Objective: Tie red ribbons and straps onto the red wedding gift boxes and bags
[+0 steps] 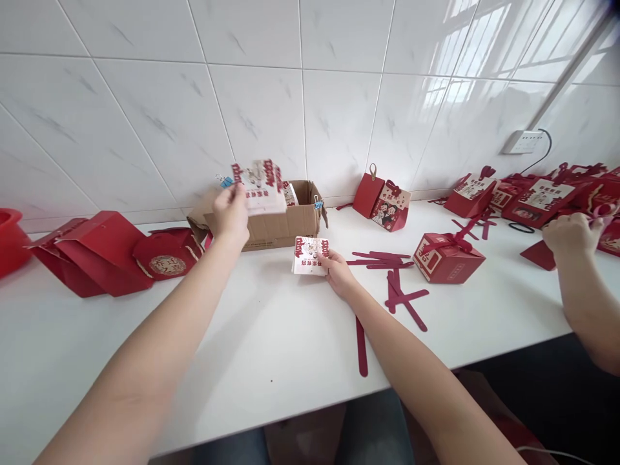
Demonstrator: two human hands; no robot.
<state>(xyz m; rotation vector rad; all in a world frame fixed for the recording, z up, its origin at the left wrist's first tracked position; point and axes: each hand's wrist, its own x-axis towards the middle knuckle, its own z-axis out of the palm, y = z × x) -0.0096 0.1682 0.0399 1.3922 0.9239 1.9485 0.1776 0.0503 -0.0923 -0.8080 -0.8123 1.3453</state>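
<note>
My left hand (231, 212) is closed on the left edge of a white and red printed card (264, 187), slightly blurred, held above the front of an open cardboard box (285, 226). More printed cards (289, 194) show inside that box. My right hand (338, 271) pinches the right edge of a small stack of similar printed cards (310, 256), low over the white table just in front of the box. Dark red strips (400, 297) lie to the right of my right hand, and one strip (361, 345) lies below my right wrist.
Red gift boxes (104, 252) and a red tub (12, 239) stand at the left. On the right are a ribboned red box (450, 258), small red bags (387, 203) and more boxes (542, 197). Another person's hand (574, 232) works at the far right of the table (271, 413).
</note>
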